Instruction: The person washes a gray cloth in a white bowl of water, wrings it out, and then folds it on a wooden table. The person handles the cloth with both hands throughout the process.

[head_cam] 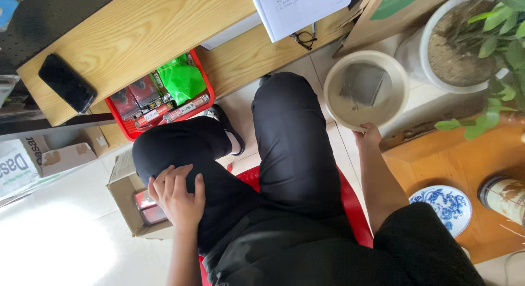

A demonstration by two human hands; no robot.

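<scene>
Hands: we look down on our own lap, seated on a red stool (350, 201), legs in black trousers crossed.
Right hand: our right hand (367, 137) reaches to two o'clock and its grip is closed on the near rim of the cream basin (334, 102), fingers curled over the edge.
Left hand: our left hand (176, 195) lies at eight o'clock, flat and released on the left knee, fingers spread, holding nothing.
Basin: it sits on the tiled floor (246, 102) at one o'clock, just beside the right knee, holding murky water with a flat grey slab (363, 82) lying submerged at its bottom.
Step in hand: we judge the basin is being gripped at its rim, steadied or about to be shifted, with the slab untouched.
Next move: any pull or lift calls for a level, slow hand, since one-sided grip on a water-filled basin could slop it over the tiles.
Surface: pale floor tiles, sunlit and washed out at seven o'clock.
Bench: a light wooden bench (136, 34) runs across eleven to twelve o'clock, carrying a black phone (66, 82), white papers (298, 9) and spectacles (304, 39).
Room: a red tray (161, 102) of packets and a green bag rests on a lower shelf at ten o'clock; an open cardboard box (128, 201) stands by the left knee; a potted plant (465, 42) sits at two o'clock; a blue-and-white plate (447, 206) lies on an orange wooden surface at four o'clock.
</scene>
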